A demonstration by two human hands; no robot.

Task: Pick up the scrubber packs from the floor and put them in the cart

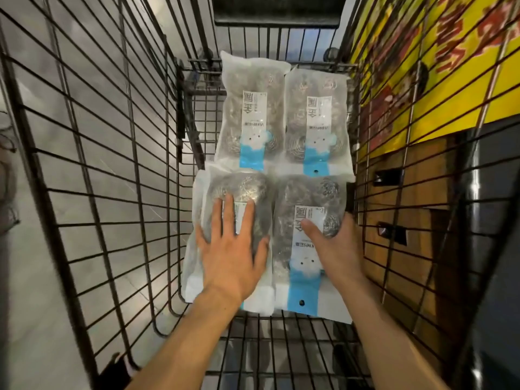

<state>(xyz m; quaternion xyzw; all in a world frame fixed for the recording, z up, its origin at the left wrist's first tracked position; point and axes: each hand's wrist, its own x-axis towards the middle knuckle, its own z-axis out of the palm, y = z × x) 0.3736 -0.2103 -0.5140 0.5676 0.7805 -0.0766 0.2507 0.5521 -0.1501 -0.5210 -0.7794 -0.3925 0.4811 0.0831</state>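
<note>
Several clear packs of steel scrubbers with white and blue labels lie flat on the bottom of the black wire cart [112,164]. Two packs sit at the far end, the far left pack [251,108] and the far right pack [318,122]. Two lie nearer to me. My left hand [232,249] rests flat, fingers spread, on the near left pack [239,187]. My right hand [334,246] grips the right edge of the near right pack [306,198], thumb on its label and fingers underneath out of sight.
The cart's wire walls rise close on both sides and its front wall stands at the far end. A yellow and red sign [450,66] and a wooden panel [416,198] show through the right wall. Grey floor [84,80] shows through the left wall.
</note>
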